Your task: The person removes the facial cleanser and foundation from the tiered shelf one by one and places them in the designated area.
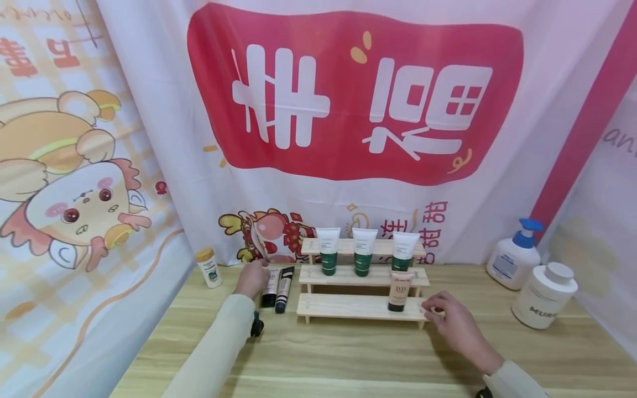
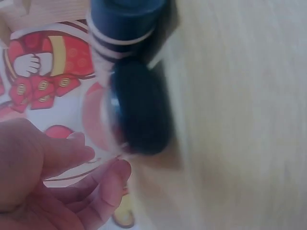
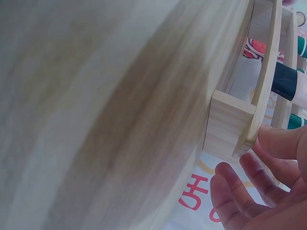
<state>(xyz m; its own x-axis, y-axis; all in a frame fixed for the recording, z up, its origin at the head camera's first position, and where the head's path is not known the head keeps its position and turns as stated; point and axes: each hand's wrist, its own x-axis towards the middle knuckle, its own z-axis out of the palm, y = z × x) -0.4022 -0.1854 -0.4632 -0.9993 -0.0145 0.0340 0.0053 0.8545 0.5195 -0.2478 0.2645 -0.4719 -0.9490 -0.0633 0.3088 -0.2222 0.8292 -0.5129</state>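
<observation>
My left hand [image 1: 252, 278] is at the left of the wooden three-step rack [image 1: 338, 307], beside a pink tube with a black cap [image 1: 270, 287]. Thumb and fingers are apart in the left wrist view, fingertips right at the tube's black cap [image 2: 141, 108]. A dark tube with a striped cap [image 1: 284, 288] stands next to it. At the rack's right end, my right hand [image 1: 455, 320] pinches the corner of the lowest step [image 3: 256, 115], thumb over the board. A pink BB cream tube [image 1: 400, 290] stands on that step, near its right end.
Three white-and-green tubes [image 1: 365, 251] stand in a row higher on the rack. A small yellow-capped bottle [image 1: 209, 268] is at the far left of the table [image 1: 358, 359]. On the right stand a blue-pump bottle [image 1: 512, 262] and a white bottle [image 1: 544, 298]. A printed curtain [image 1: 348, 199] hangs behind.
</observation>
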